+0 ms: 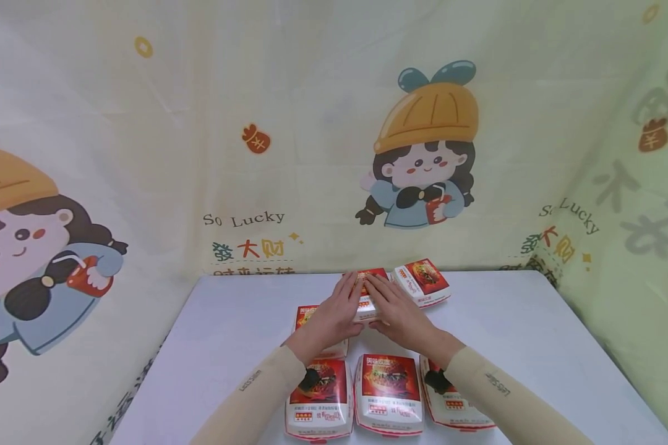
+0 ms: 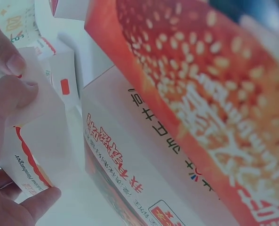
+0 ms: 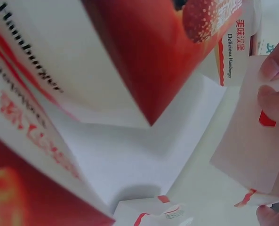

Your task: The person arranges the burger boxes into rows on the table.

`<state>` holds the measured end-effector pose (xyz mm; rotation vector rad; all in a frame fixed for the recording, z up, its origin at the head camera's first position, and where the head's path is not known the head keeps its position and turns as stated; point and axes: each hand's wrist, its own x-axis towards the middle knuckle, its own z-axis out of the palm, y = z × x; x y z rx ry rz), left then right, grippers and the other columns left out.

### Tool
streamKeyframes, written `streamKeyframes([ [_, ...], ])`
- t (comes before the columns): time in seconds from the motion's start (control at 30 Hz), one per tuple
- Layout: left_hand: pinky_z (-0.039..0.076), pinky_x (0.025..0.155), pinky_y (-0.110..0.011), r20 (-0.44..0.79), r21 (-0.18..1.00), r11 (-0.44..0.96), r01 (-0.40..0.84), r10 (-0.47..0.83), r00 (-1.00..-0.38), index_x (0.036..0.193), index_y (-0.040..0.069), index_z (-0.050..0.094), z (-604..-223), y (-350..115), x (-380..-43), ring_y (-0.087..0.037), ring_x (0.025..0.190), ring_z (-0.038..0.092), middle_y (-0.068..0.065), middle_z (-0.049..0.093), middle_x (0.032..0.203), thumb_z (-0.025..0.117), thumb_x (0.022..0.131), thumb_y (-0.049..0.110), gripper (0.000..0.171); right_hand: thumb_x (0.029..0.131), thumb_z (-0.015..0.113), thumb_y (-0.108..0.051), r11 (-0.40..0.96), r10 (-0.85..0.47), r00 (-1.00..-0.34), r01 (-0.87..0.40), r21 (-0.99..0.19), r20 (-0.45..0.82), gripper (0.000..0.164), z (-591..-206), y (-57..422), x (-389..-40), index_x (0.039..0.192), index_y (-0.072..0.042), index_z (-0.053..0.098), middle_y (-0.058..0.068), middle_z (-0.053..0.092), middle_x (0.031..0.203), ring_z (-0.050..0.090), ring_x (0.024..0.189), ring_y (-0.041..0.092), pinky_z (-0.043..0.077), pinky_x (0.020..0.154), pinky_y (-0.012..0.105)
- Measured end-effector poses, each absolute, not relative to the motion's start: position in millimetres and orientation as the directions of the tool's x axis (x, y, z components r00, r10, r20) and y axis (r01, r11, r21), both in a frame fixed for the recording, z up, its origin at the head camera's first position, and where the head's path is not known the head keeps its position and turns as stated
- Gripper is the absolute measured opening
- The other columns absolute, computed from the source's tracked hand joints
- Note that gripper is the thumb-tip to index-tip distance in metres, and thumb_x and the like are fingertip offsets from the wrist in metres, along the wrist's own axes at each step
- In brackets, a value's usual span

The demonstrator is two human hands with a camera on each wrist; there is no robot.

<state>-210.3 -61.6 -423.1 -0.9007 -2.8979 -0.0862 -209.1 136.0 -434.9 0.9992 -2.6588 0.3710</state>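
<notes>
Both hands hold one red-and-white hamburger box [image 1: 365, 307] at the back middle of the white table. My left hand [image 1: 328, 318] grips its left side and my right hand [image 1: 403, 314] its right side. In the head view the fingers reach over the printed lid, hiding part of it. Up close in the left wrist view, the left thumb presses the plain white side of the box [image 2: 40, 113]. The right wrist view has the right thumb pressing that side of the box [image 3: 245, 146], beside the other thumb.
Three similar boxes form a front row: left [image 1: 320, 402], middle [image 1: 389, 395] and right [image 1: 459, 408], the outer two partly under the forearms. Another box [image 1: 336, 351] lies behind the left one. At the back right, one box [image 1: 423, 283] sits angled near the printed curtain [image 1: 323, 185].
</notes>
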Motion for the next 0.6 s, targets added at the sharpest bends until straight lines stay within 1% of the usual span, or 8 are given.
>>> streamKeyframes([
  [0.1,0.038,0.115,-0.034,0.135,0.023,0.808,0.589,0.581,-0.802,0.156,0.0,0.021,-422.6,-63.9,-209.4,-0.031,0.154,0.015,-0.019,0.018,0.164,0.075,0.087,0.04,0.096,0.077,0.086,-0.026,0.712,-0.606,-0.718,-0.682,-0.171,0.342,0.096,-435.2,138.8,-208.7,0.154,-0.005,0.033,0.012,0.035,0.16,0.032,0.148,0.03,0.032,0.119,0.051],
  [0.3,0.038,0.115,-0.034,0.125,0.017,0.795,0.606,0.6,-0.791,0.156,0.001,0.021,-421.9,-67.3,-207.3,-0.031,0.154,0.016,-0.017,0.017,0.165,0.072,0.089,0.042,0.095,0.077,0.086,-0.027,0.696,-0.607,-0.716,-0.689,-0.205,0.345,0.096,-435.3,142.4,-206.2,0.154,-0.005,0.033,0.013,0.031,0.161,0.029,0.149,0.031,0.033,0.119,0.049],
  [0.4,0.037,0.116,-0.035,0.111,0.02,0.799,0.601,0.596,-0.796,0.157,0.002,0.019,-421.2,-68.2,-205.0,-0.03,0.154,0.015,-0.016,0.016,0.166,0.072,0.089,0.043,0.095,0.079,0.084,-0.028,0.698,-0.611,-0.719,-0.687,-0.202,0.332,0.094,-434.8,142.5,-205.5,0.154,-0.006,0.032,0.012,0.032,0.161,0.029,0.15,0.031,0.031,0.12,0.048],
  [0.53,0.034,0.118,-0.036,0.073,0.082,0.817,0.571,0.567,-0.821,0.158,0.004,0.015,-420.1,-66.8,-201.9,-0.029,0.155,0.011,-0.014,0.012,0.167,0.073,0.089,0.041,0.097,0.08,0.083,-0.028,0.694,-0.619,-0.711,-0.694,-0.19,0.335,0.091,-434.7,142.1,-204.0,0.154,-0.005,0.034,0.012,0.035,0.16,0.03,0.149,0.032,0.03,0.12,0.049],
  [0.6,0.031,0.12,-0.037,0.059,0.09,0.824,0.559,0.556,-0.829,0.159,0.005,0.014,-419.8,-65.2,-200.7,-0.028,0.155,0.011,-0.013,0.011,0.167,0.073,0.088,0.041,0.098,0.08,0.083,-0.027,0.694,-0.619,-0.709,-0.695,-0.189,0.338,0.092,-435.4,142.0,-202.8,0.154,-0.006,0.034,0.011,0.035,0.16,0.03,0.149,0.032,0.03,0.12,0.049],
])
